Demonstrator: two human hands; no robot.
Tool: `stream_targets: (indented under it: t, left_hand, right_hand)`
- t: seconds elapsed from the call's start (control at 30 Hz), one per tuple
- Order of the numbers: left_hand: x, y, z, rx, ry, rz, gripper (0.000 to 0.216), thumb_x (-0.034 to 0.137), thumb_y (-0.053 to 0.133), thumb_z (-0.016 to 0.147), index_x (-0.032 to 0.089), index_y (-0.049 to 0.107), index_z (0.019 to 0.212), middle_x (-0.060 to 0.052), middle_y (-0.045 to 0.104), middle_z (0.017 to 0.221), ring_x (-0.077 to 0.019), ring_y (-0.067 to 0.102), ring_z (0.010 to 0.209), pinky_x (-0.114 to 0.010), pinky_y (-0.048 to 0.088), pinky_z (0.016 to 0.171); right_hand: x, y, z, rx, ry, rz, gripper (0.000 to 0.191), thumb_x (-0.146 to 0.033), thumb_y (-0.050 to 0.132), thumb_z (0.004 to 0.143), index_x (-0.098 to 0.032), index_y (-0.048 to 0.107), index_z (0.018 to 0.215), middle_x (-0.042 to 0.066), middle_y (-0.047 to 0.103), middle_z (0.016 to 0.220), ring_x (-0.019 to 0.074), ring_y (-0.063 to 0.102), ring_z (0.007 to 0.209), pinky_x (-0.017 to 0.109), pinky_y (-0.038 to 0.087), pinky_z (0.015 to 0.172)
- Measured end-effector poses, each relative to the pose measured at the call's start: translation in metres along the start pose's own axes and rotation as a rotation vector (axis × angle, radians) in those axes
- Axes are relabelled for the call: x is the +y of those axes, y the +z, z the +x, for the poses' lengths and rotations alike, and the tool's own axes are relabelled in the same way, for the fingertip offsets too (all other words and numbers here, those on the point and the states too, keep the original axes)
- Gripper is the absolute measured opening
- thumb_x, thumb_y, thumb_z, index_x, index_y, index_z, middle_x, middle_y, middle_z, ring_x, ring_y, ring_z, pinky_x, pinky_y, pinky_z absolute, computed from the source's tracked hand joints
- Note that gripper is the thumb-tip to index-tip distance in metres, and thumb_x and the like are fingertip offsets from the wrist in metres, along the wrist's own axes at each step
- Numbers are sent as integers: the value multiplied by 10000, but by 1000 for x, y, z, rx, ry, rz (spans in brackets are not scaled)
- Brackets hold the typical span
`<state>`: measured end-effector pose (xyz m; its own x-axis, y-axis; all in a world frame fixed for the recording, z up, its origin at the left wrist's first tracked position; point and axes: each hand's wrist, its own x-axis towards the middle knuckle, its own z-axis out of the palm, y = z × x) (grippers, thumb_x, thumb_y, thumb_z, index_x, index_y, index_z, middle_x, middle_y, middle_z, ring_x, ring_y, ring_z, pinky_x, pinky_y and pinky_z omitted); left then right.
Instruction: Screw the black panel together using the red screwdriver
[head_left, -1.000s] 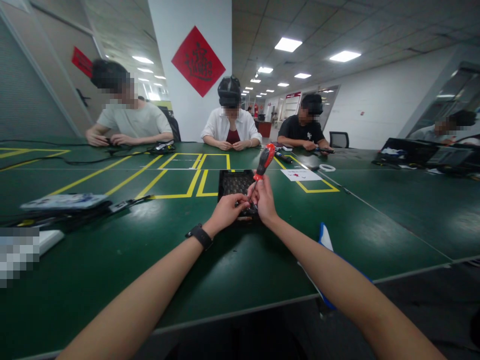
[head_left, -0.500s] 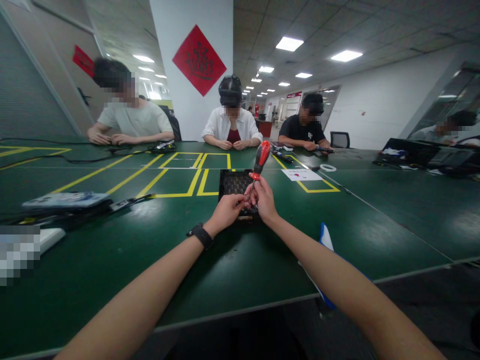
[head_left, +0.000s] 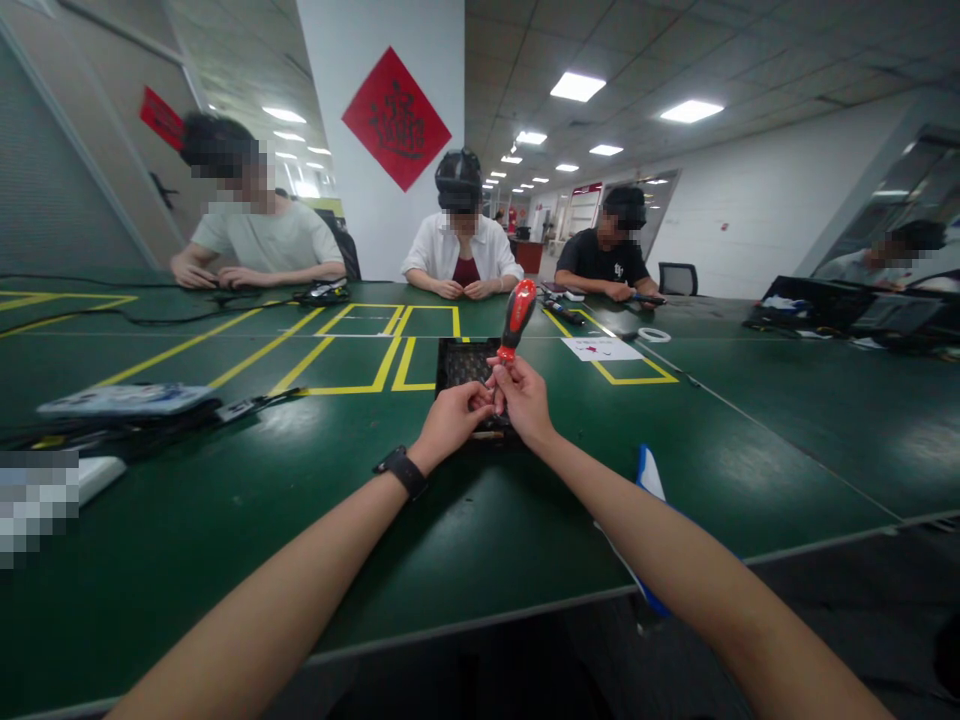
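Observation:
A screwdriver (head_left: 519, 315) with a red and black handle stands nearly upright, handle up and leaning slightly right. My right hand (head_left: 523, 400) pinches it just below the handle. Close beside it, my left hand (head_left: 459, 415) has its fingers pressed together near the lower shaft; what they hold, if anything, is hidden. Both hands are over a black tray-like case (head_left: 459, 362) with several small dark compartments or parts inside. The screwdriver's tip is covered by my fingers. A dark watch (head_left: 403, 472) sits on my left wrist.
Yellow tape lines (head_left: 330, 391) mark the green table (head_left: 300, 520). A phone-like flat object (head_left: 129, 399) and cables lie at left. A blue and white object (head_left: 651, 474) is by my right forearm. Paper (head_left: 602, 349) and a white ring (head_left: 654, 336) lie farther off. Several people sit around.
The screwdriver handle has shifted slightly left and stands a little more upright. My right fingers have moved slightly on it; my left hand stays almost in place.

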<state>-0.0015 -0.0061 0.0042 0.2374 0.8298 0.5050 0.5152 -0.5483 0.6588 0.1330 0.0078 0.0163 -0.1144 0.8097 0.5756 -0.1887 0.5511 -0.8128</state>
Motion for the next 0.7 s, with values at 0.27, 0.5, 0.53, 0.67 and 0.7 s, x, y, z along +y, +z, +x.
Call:
stream_targets:
  t: [0.27, 0.5, 0.53, 0.67, 0.7]
  left_hand:
    - [-4, 0, 0, -31, 31, 39, 193, 305, 546, 807, 154, 664, 833, -32, 685, 789, -144, 591, 688, -250, 429, 676]
    - [-5, 2, 0, 15, -5, 71, 224, 372, 570, 794, 166, 655, 815, -23, 679, 780, -135, 583, 673, -238, 416, 651]
    - [-5, 2, 0, 30, -26, 77, 240, 395, 586, 779, 164, 648, 800, -22, 673, 759, -134, 578, 658, -235, 412, 636]
    - [-3, 2, 0, 37, -60, 100, 263, 423, 605, 760, 162, 634, 753, -19, 655, 701, -129, 562, 620, -228, 397, 597]
    - [-3, 2, 0, 29, -50, 108, 250, 408, 598, 769, 162, 637, 754, -20, 655, 701, -128, 560, 620, -228, 395, 601]
  right_hand:
    - [2, -2, 1, -29, -18, 20, 339, -443, 464, 860, -167, 556, 1033, -4, 593, 764, 15, 427, 393, 178, 344, 405]
    - [3, 0, 2, -6, -22, 31, 298, -436, 513, 836, -167, 520, 965, -26, 568, 721, 12, 413, 392, 165, 344, 402]
    - [3, 0, 2, -4, -21, 36, 295, -435, 518, 833, -169, 515, 960, -30, 565, 714, 12, 414, 389, 163, 342, 398]
    - [3, 0, 3, 7, -8, 47, 290, -435, 544, 815, -179, 498, 943, -44, 561, 695, 10, 419, 372, 159, 344, 384]
    - [3, 0, 3, 13, -5, 49, 289, -433, 556, 807, -182, 492, 935, -46, 563, 695, 11, 422, 370, 158, 348, 383]
